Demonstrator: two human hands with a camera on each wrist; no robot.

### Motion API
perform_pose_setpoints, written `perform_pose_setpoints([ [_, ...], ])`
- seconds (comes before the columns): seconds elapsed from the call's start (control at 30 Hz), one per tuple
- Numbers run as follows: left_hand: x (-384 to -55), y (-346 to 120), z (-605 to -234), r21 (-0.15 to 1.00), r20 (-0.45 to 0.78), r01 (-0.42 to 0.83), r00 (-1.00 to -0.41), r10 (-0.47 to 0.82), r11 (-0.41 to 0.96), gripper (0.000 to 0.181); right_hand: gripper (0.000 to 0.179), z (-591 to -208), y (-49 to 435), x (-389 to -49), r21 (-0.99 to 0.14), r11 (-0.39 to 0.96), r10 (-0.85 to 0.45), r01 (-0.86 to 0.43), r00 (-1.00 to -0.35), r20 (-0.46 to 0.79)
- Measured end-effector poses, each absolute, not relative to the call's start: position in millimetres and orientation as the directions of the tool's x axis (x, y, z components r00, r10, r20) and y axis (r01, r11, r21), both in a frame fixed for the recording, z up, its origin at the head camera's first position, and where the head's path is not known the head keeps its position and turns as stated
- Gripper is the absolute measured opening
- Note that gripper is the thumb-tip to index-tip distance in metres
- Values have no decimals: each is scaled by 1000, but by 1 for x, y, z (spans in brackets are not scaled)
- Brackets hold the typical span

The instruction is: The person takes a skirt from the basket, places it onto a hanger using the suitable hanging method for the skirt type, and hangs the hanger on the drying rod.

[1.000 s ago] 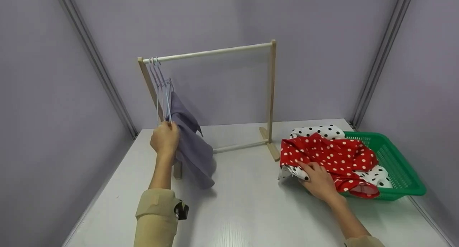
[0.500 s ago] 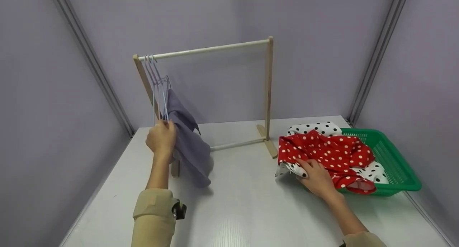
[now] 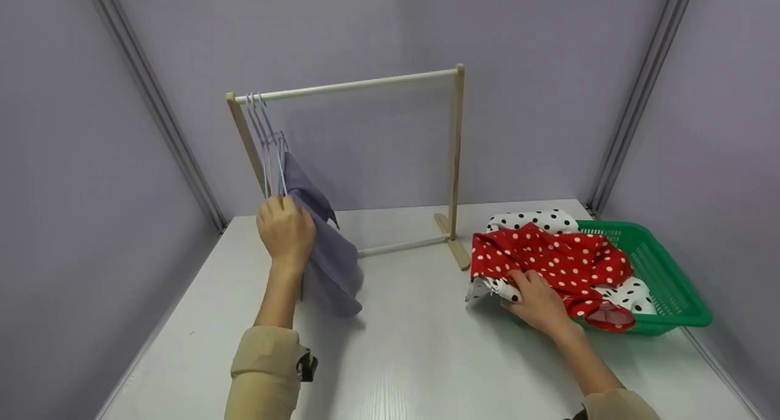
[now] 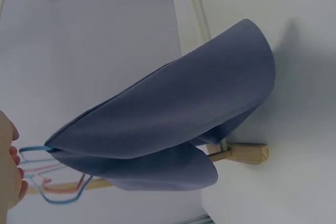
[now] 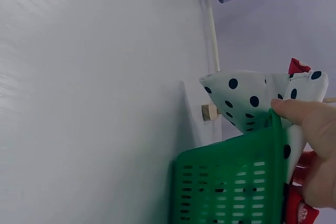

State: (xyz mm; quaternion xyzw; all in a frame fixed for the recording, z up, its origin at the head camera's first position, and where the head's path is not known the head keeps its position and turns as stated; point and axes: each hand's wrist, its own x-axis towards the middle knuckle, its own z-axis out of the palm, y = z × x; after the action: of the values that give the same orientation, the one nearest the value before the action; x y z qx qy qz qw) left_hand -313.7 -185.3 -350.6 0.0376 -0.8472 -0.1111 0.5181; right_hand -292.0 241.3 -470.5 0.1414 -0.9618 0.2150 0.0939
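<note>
Several slim clothes hangers [image 3: 265, 145] hang at the left end of the rack's top rail. My left hand [image 3: 285, 230] is at their lower part, fingers curled over them; its fingertips [image 4: 16, 166] show at the edge of the left wrist view. A grey-purple garment [image 3: 329, 258] drapes from one hanger, just right of that hand. On the right, my right hand [image 3: 536, 304] grips the near left corner of a green basket [image 3: 670, 280], thumb on the rim. Beneath its fingers lie a red garment with white dots [image 3: 548, 258] and a white garment with black dots [image 5: 244, 95].
The wooden clothes rack [image 3: 456, 158] stands at the back of the white table [image 3: 396, 341], its feet on the tabletop. Its low crossbar [image 3: 402, 247] runs between the feet. Pale walls [image 3: 365, 30] enclose the back and both sides.
My left hand has turned and slid slightly up and right on the hangers, shifting them a little. The right hand stays at the basket corner. The whole view has shifted slightly.
</note>
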Motion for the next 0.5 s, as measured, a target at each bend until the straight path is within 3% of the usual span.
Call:
perform_pose_setpoints([
  [0.27,-314,-131,-361,32,896,323,-428,115,946,8,71,-449,268,-289,-452,822,-375,-347,-927,29],
  [0.37,-311,-101,-371,53,874,401,-461,151,915,8,68,-444,283,-284,-475,796,-407,-376,-913,40],
  [0.5,-307,-58,-389,139,818,475,-550,170,869,8,62,-444,312,-278,-493,781,-385,-384,-917,104],
])
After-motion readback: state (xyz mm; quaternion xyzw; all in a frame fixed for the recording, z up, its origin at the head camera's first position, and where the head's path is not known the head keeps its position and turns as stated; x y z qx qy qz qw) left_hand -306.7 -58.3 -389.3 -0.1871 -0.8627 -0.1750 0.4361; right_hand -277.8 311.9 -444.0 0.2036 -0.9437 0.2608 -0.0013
